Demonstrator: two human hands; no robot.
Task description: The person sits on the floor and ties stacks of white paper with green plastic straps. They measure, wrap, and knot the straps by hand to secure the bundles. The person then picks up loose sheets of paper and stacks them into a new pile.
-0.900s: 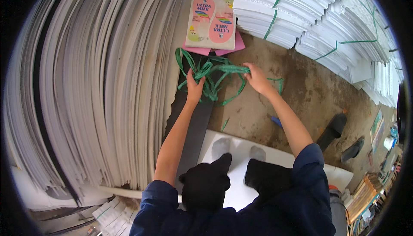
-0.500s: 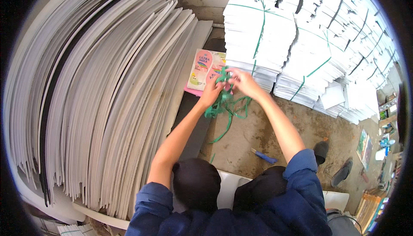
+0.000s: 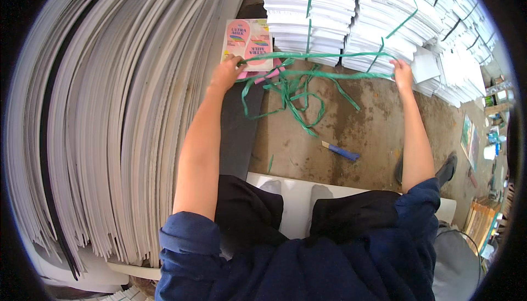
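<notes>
Green twine [image 3: 343,75] stretches right across in front of me, two strands over the bare floor [image 3: 368,122]! Left hand [image 3: 225,72], fingers pinching it, just beside the pink-and-cream printed carton [image 3: 250,43]; right hand [image 3: 403,74], fingers pressed together around the strands, out by the white paper stacks [image 3: 307,35]. Arms wide: that seems to be what holds both lengths nearly straight, apart from the tangled loops mid-span. Hanging or touching down, those loops? Can't tell. Blue-handled cutter [image 3: 343,152] on the floor, well apart, probably there to keep its blade off the twine.
</notes>
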